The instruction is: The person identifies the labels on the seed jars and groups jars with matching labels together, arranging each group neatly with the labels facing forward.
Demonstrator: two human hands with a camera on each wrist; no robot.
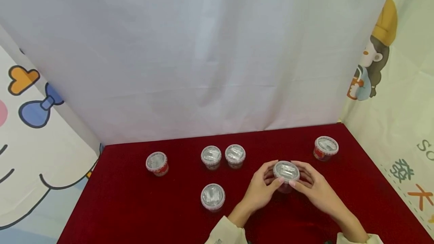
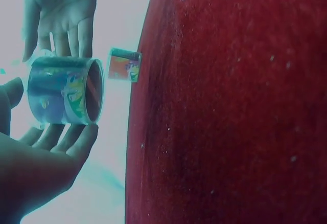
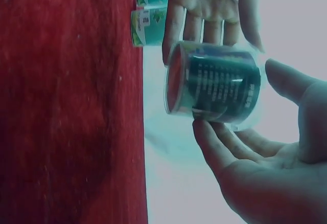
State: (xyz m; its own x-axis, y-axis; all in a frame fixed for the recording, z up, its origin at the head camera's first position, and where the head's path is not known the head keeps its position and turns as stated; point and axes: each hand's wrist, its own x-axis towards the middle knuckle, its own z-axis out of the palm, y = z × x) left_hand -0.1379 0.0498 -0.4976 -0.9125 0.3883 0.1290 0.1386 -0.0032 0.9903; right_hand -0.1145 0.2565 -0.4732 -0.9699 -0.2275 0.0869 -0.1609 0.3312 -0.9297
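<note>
Between them, my left hand [image 1: 259, 189] and right hand [image 1: 315, 188] hold a small round plastic tub [image 1: 286, 170] with a clear lid and white rim, at the right of the table in the head view. Each thumb lies at the lid's near edge, while the fingers curve round the sides. The wrist views show the tub's dark printed label [image 3: 222, 86] and its base raised off the red cloth. In the left wrist view, my left fingers [image 2: 76, 144] support it from one side and my right fingers [image 2: 61, 42] from the other.
On the red tablecloth [image 1: 142, 206], similar lidded tubs stand at the far left [image 1: 157, 163], in a pair at the back middle, at the front middle [image 1: 213, 197] and at the far right [image 1: 325, 148]. A white curtain [image 1: 190, 55] hangs behind; printed cloths flank both sides.
</note>
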